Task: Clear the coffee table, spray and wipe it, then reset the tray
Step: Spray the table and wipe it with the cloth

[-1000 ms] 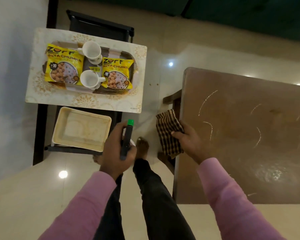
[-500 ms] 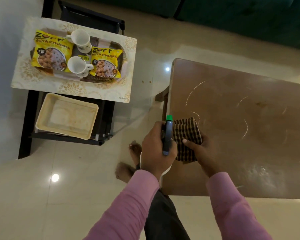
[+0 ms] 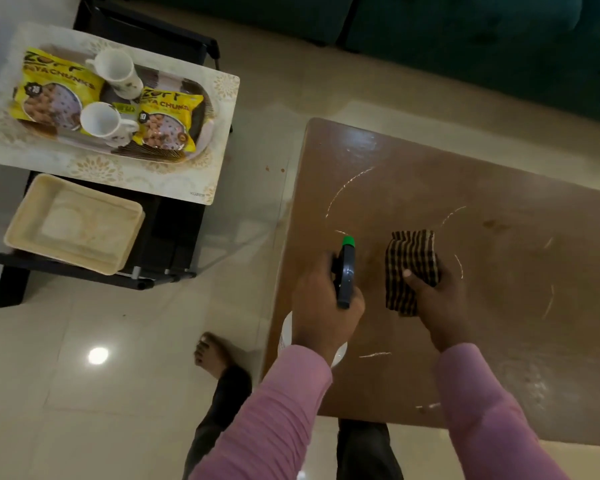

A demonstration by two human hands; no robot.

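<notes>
Head view: spray bottle (image 3: 346,275) was gripped in the left hand (image 3: 321,303), green nozzle (image 3: 348,241) aimed across the coffee table (image 3: 516,341), apparently for spraying; checked cloth (image 3: 409,265) was pinched in the right hand (image 3: 437,303) over the top, contact not confirmable. Loaded tray (image 3: 203,133) was parked on the side table (image 3: 174,181), well apart, presumably to leave the top bare.
</notes>
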